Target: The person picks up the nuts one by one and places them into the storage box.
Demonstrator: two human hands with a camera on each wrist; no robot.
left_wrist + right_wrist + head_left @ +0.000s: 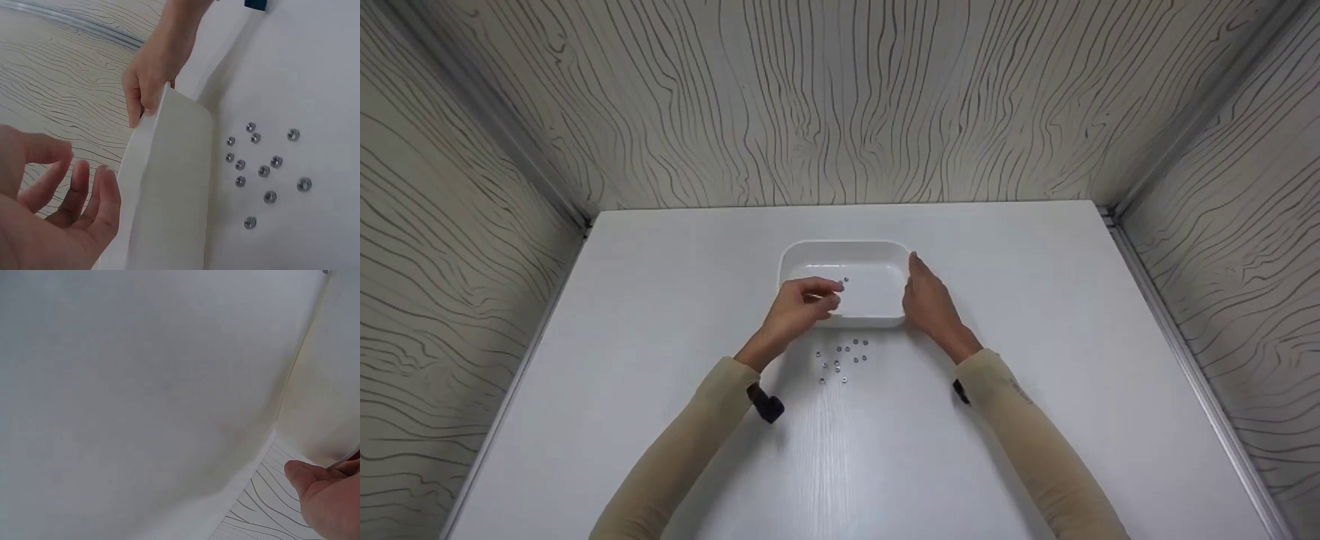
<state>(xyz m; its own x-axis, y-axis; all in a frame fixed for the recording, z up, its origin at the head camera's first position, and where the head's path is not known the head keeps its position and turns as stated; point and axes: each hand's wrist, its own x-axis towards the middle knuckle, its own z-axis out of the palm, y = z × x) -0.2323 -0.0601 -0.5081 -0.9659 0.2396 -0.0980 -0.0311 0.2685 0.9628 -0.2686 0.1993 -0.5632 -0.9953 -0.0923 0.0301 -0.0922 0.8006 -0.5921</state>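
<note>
A white rectangular tray [870,322] stands on the table, its inside facing up. My left hand [802,309] is over its near left part, palm inward. In the left wrist view the left fingers [107,197] are loosely bent, with a gap from the thumb and nothing held. A small metal nut [846,280] shows in the tray just beyond the left fingertips. My right hand [931,300] grips the tray's right side, thumb and fingers at the rim. Several hex nuts [270,197] lie scattered on the table in front of the tray.
The white table [1072,420] is bounded by wood-patterned panels [840,105] at the back and both sides. Metal rails [1185,405] run along its side edges. A black wrist device [766,403] is strapped under the left sleeve cuff.
</note>
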